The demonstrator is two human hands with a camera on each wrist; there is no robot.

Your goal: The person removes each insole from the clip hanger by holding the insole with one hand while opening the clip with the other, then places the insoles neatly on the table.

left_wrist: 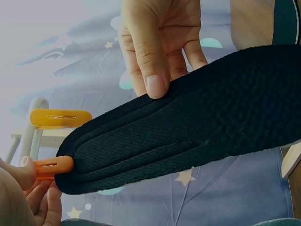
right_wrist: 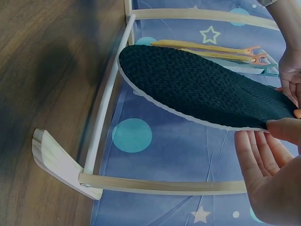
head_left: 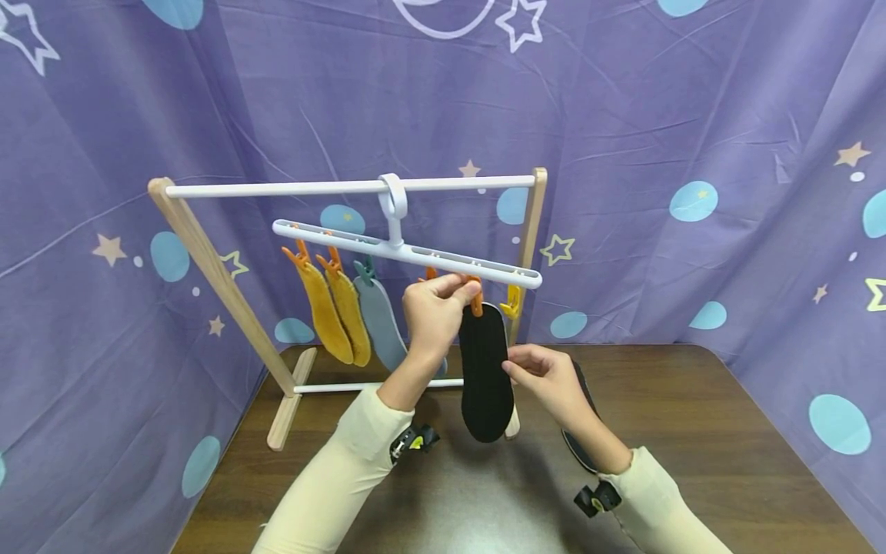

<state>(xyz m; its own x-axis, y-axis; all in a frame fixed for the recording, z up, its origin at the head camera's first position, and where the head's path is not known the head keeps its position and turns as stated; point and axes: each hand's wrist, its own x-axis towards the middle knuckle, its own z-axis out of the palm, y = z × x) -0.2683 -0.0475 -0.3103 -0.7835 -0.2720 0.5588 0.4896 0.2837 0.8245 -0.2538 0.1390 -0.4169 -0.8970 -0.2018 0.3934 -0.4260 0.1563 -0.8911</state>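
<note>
A black insole (head_left: 487,377) hangs upright at the right part of a white clip hanger (head_left: 443,261). My left hand (head_left: 436,312) pinches an orange clip (head_left: 476,300) at the insole's top end. In the left wrist view, that orange clip (left_wrist: 59,165) overlaps the insole's narrow end. With thumb and fingers, my right hand (head_left: 547,377) pinches the insole's right edge. To the right on the hanger is a yellow clip (head_left: 512,302) with nothing in it. Behind my left hand another orange clip is partly hidden.
Two yellow insoles (head_left: 321,312) and a grey-blue insole (head_left: 381,319) hang from clips on the left. The hanger hooks over the rack's white bar (head_left: 277,188). Another black insole (head_left: 580,452) lies on the wooden table (head_left: 657,431), partly behind my right forearm.
</note>
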